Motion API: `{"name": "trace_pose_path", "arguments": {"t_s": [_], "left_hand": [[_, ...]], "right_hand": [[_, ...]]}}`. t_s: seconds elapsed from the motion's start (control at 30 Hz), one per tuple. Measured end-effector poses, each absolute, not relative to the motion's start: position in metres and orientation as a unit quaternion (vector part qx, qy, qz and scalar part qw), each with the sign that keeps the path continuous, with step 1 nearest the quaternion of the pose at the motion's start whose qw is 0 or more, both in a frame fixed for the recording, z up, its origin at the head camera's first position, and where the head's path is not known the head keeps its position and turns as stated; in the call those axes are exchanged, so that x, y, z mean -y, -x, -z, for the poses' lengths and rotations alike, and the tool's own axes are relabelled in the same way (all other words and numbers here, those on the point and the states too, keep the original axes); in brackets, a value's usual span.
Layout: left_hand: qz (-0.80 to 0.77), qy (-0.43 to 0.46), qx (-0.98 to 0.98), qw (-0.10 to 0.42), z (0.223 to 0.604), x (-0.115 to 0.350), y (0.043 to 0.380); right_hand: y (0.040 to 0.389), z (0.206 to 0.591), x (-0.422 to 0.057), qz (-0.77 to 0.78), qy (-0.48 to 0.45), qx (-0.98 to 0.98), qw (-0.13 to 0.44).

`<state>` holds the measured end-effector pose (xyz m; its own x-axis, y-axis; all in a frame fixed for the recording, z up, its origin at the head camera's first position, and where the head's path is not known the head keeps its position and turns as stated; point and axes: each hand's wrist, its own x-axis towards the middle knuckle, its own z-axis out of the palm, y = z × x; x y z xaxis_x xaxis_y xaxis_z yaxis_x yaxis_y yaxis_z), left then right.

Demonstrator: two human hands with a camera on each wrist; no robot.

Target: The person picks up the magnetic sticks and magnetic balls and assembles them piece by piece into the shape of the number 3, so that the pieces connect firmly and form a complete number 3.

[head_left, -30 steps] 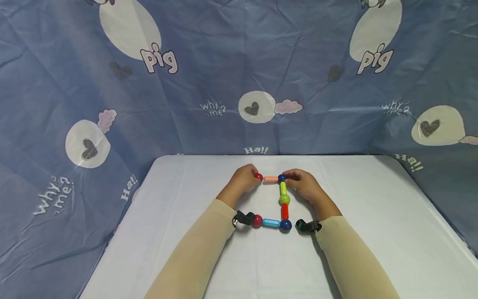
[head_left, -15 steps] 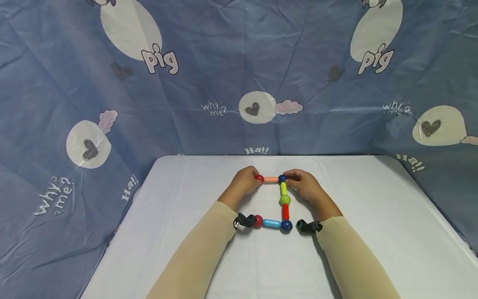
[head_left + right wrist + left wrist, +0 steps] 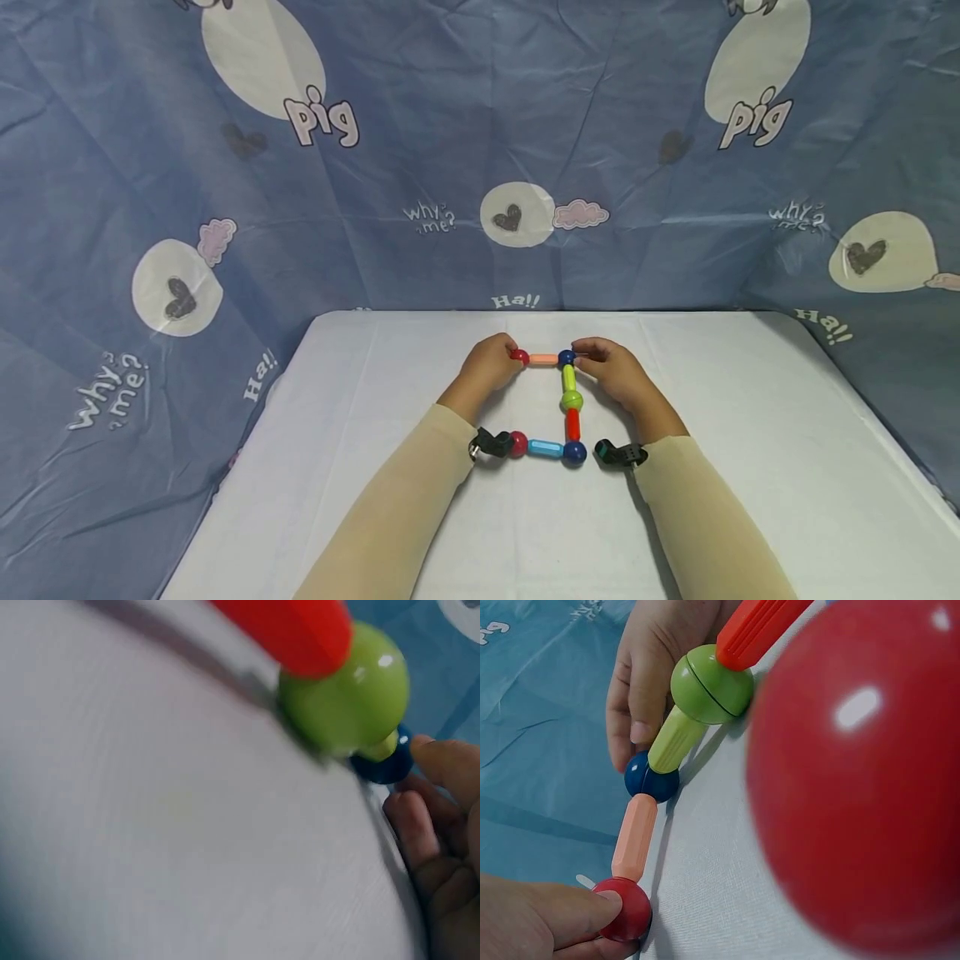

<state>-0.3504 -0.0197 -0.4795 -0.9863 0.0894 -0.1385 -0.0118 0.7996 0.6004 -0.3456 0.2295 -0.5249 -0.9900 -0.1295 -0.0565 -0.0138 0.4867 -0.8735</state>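
In the head view, a chain of toy rods and balls lies on the white table. My left hand [image 3: 487, 367] pinches a red ball [image 3: 626, 909] between thumb and finger, and a peach rod [image 3: 543, 359] joins it to a dark blue ball [image 3: 566, 358]. My right hand [image 3: 617, 375] is around the right side of this blue ball, fingers loosely bent; in the left wrist view its thumb tip stands slightly off the ball. From there a yellow-green rod [image 3: 568, 378], a green ball [image 3: 572, 401] and a red rod [image 3: 573, 424] run towards me.
The chain's near end has another blue ball [image 3: 574, 452], a light blue rod [image 3: 545, 449] and a second red ball [image 3: 517, 444] close to my left wrist camera [image 3: 493, 442]. A blue printed cloth [image 3: 420, 267] hangs behind the white table [image 3: 720, 467].
The small gap between the held red ball and the peach rod has closed; they now touch. My right hand's fingertips have eased slightly right, away from the far blue ball.
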Motion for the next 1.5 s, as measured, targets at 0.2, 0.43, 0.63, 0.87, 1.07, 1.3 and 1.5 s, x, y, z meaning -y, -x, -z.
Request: {"name": "trace_pose_path", "arguments": {"t_s": [0.2, 0.43, 0.63, 0.87, 1.07, 1.3, 1.5], "left_hand": [[-0.313, -0.032, -0.946, 0.075, 0.480, 0.022, 0.352], [-0.312, -0.026, -0.947, 0.075, 0.482, 0.023, 0.351], [-0.299, -0.027, -0.951, 0.071, 0.486, 0.023, 0.348], [-0.295, -0.015, -0.952, 0.074, 0.485, 0.021, 0.349], [-0.297, -0.010, -0.952, 0.076, 0.483, 0.019, 0.348], [-0.301, -0.013, -0.951, 0.066, 0.482, 0.021, 0.346], [-0.342, -0.033, -0.938, 0.040, 0.472, 0.028, 0.335]], "right_hand": [[0.338, 0.521, -0.228, 0.503, 0.016, -0.863, 0.049], [0.315, 0.513, -0.225, 0.489, 0.031, -0.870, 0.054], [0.291, 0.504, -0.224, 0.463, 0.077, -0.879, 0.076], [0.283, 0.508, -0.228, 0.479, 0.113, -0.864, 0.105], [0.283, 0.515, -0.229, 0.478, 0.105, -0.866, 0.102], [0.283, 0.518, -0.228, 0.481, 0.092, -0.866, 0.101], [0.282, 0.520, -0.228, 0.483, 0.087, -0.866, 0.099]]}}
